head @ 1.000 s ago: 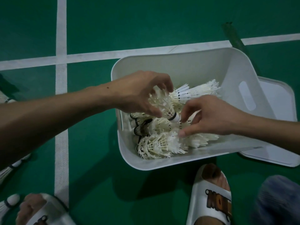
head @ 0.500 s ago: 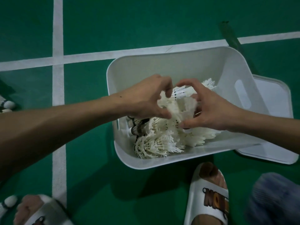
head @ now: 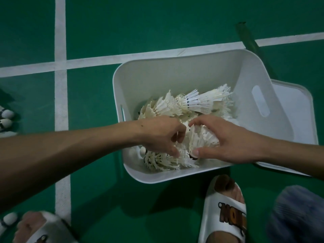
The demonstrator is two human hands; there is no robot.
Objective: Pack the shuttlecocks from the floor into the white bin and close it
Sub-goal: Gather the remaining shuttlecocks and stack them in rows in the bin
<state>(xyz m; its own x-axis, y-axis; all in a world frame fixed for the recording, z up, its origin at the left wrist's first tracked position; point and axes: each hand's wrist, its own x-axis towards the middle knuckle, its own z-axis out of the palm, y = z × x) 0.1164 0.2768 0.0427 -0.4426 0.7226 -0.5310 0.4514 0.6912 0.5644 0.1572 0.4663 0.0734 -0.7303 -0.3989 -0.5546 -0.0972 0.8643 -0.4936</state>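
A smooth dark green sports-court floor (head: 157, 23) fills the view. Two white painted lines (head: 61, 64) cross at upper left. A darker green strip (head: 246, 38) lies diagonally at upper right. Lighting is dim.

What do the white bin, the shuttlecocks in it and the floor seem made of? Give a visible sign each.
White bin: probably moulded plastic, smooth matte; rounded corners, cut handle slot. Shuttlecocks: feather-like vanes, one netted skirt suggesting nylon; uncertain. Floor: likely synthetic court mat, faint sheen, white lines.

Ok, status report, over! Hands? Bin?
Right hand grips a shuttlecock inside white bin; left hand beside it, grip unclear. Lid off. More shuttlecocks on floor.
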